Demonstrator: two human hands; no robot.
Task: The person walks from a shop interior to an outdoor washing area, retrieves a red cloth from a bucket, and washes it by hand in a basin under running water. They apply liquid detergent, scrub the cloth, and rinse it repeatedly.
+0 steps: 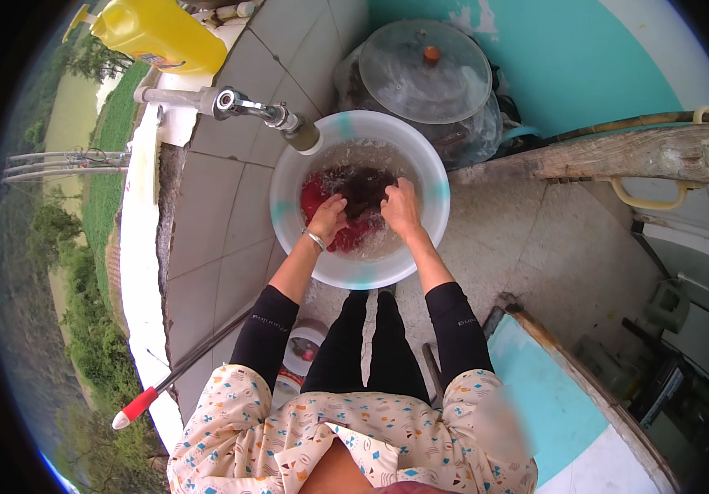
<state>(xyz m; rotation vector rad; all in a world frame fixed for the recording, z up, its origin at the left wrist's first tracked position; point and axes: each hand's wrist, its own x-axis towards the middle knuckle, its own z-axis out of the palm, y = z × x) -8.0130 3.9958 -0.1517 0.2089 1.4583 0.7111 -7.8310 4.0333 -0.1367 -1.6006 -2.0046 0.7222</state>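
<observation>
A round translucent plastic basin (433,185) with pale green patches holds cloudy, bubbly water in front of me. Wet red cloth (314,196) and very dark cloth (364,185) lie bunched together in that water. Over the red cloth at the left is my left hand (328,217), its fingers bent and partly hidden, a silver bracelet (315,239) at the wrist. My right hand (401,207) is at the right edge of the dark cloth with curled fingers. Whether fabric is pinched in either hand cannot be made out.
A tap (255,108) reaches over the basin's upper left rim. The yellow pump bottle (157,37) stands on the wall ledge. Behind the basin sits a glass lid (425,71) with an orange knob. A wooden beam (626,151) runs at right; a red-tipped pole (157,388) leans at left.
</observation>
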